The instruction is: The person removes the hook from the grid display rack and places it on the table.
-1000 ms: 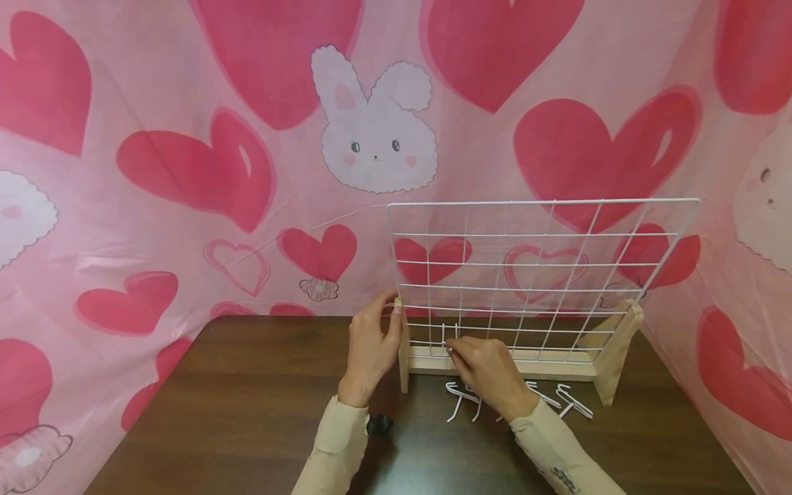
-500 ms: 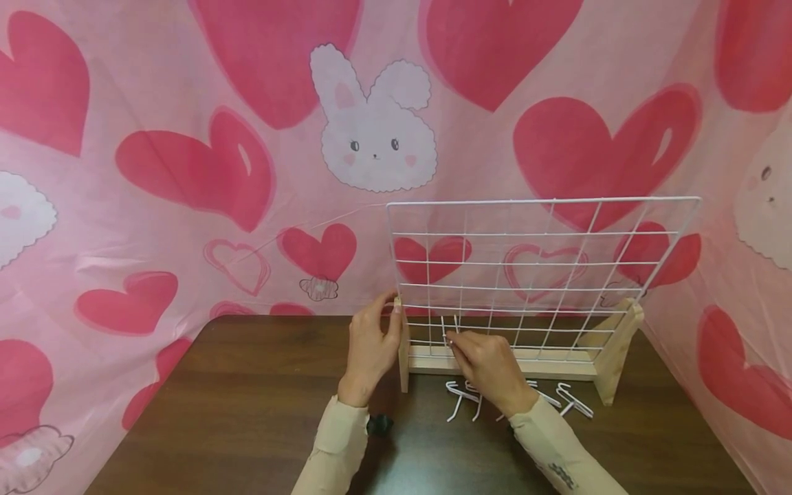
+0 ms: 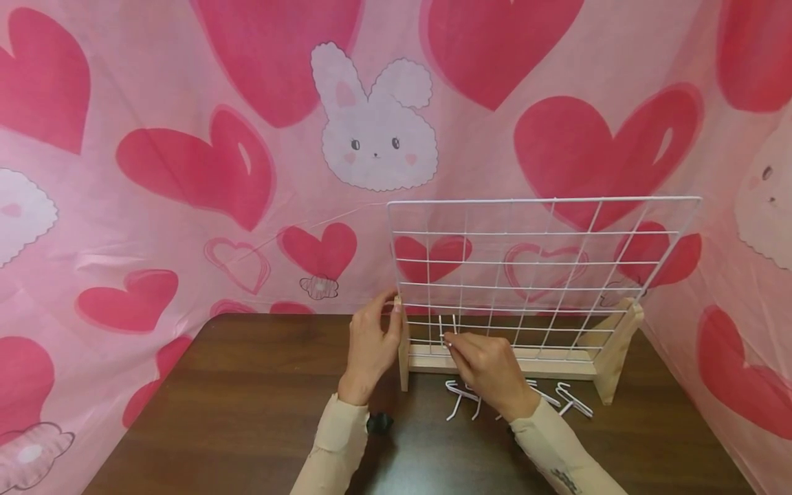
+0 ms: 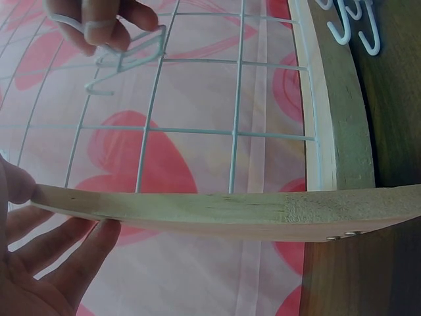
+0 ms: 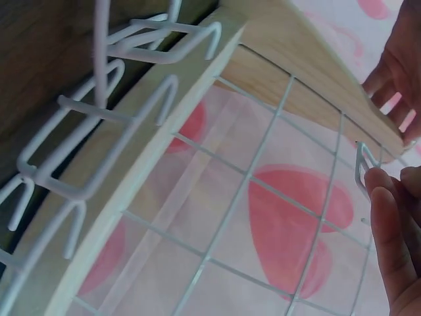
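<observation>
A white wire grid (image 3: 557, 200) stands upright in a pale wooden stand. My left hand (image 3: 370, 347) pinches the top of the stand's left side piece (image 4: 197, 209), thumb on one face and fingers on the other. Between the thumb and fingers of my right hand (image 3: 489, 364) is a white wire hook (image 4: 122, 62), held in front of the grid's lower left with its two prongs pointing up. Whether the hook touches the grid wires I cannot tell. Several more white hooks (image 3: 575, 401) lie on the table before the stand, some partly hidden by my right hand.
The brown wooden table (image 3: 235, 412) reaches back to a pink cloth (image 3: 482, 151) printed with hearts and rabbits. On the right, the stand's other side piece (image 3: 621, 344) rises. A small dark object (image 3: 380, 423) shows beside my left wrist.
The pinched hook has risen slightly along the grid and shifted a little left, with my right fingers. My left hand stays on the side piece, and the loose hooks lie as before.
</observation>
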### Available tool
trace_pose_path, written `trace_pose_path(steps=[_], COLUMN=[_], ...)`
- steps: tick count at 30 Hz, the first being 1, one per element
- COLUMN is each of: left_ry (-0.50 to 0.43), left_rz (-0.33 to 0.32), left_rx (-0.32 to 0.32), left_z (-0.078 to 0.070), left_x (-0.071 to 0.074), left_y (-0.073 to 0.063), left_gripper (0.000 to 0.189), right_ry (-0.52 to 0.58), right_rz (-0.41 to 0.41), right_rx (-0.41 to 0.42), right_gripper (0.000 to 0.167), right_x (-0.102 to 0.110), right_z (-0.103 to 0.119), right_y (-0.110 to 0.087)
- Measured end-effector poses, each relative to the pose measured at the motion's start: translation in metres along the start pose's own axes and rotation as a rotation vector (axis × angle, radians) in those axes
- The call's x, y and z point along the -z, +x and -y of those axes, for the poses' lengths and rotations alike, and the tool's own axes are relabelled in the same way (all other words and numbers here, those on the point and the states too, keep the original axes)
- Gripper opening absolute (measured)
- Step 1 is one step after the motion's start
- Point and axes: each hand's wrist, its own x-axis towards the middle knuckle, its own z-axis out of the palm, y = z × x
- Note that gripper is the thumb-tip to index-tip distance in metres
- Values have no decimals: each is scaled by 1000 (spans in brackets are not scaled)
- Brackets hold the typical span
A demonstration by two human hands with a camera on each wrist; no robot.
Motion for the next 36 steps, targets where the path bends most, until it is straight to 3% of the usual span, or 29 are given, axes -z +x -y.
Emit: trace_pose_path(steps=[5,16,36], left_ry=[12,8,7], left_rz=[-15,-2,-5], left_rx=[-17,-3,-5], left_z=[1,-1,-1], left_x=[0,-1,0], left_y=[0,1,1], left_gripper=[30,29,28], right_ry=[15,5,15], right_rz=[-1,14,78], right_rx=[10,58,167], right_gripper=[24,5,17], right_x=[4,9,0], right_z=[6,14,22], right_y=[4,1,-11])
